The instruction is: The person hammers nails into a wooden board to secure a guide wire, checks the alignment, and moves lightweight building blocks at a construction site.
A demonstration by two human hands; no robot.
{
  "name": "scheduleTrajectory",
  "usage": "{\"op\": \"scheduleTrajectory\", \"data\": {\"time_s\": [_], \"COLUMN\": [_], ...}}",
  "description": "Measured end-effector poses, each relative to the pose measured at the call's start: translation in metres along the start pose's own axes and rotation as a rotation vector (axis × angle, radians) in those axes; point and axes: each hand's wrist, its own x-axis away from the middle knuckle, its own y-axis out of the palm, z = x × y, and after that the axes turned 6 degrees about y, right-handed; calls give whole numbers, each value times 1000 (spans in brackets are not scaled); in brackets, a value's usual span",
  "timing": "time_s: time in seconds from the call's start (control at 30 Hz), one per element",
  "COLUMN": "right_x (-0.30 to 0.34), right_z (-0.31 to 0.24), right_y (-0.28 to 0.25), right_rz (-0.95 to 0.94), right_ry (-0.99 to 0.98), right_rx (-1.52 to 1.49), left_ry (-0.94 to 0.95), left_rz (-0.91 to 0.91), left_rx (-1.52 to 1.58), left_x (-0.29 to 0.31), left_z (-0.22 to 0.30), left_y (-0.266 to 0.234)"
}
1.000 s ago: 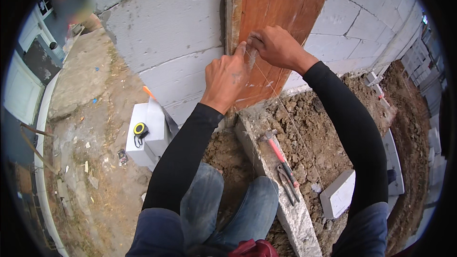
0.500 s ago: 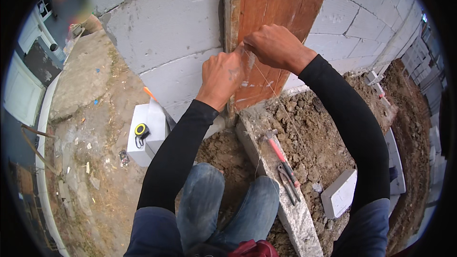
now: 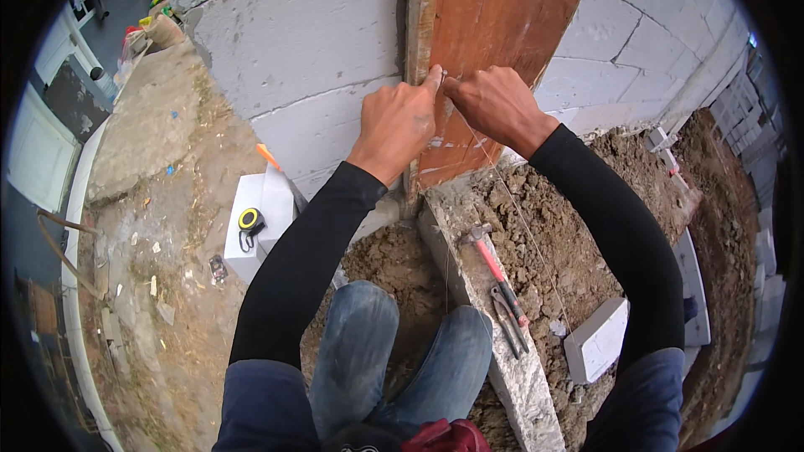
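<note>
Frankly, we cannot tell whether our curled right hand (image 3: 501, 106) or left hand (image 3: 395, 127), forefinger extended, grips the string (image 3: 494, 166).

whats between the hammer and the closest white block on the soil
Head view: between hammer and white block lie the concrete beam's edge, lumpy soil, a small pale chunk and a thin string.

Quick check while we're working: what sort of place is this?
Most likely an outdoor building site: a pale block wall with visible joints, loose, lumpy soil at its foot, and a hammer lying on a rough concrete beam.
</note>
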Motion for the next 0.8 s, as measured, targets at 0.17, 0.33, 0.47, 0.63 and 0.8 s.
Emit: {"op": "scheduleTrajectory", "data": {"time_s": [0.17, 0.33, 0.47, 0.63, 0.8], "right_x": [-23, -41, -26, 5, 69], "right_z": [22, 34, 31, 21, 23], "right_y": [-34, -17, 23, 54, 76], "right_rz": [10, -35, -62, -561, -610], "right_ry": [-175, 50, 394, 656, 317], "right_rx": [57, -500, -775, -1136, -876], "left_ry": [15, 26, 24, -54, -211], "left_rz": [-58, -41, -70, -111, -30], "left_rx": [-50, -80, -52, 43, 347], "left_x": [-3, -2, 0, 10, 50], "left_z": [4, 2, 2, 12, 32], "left_y": [1, 3, 3, -7, 26]}}
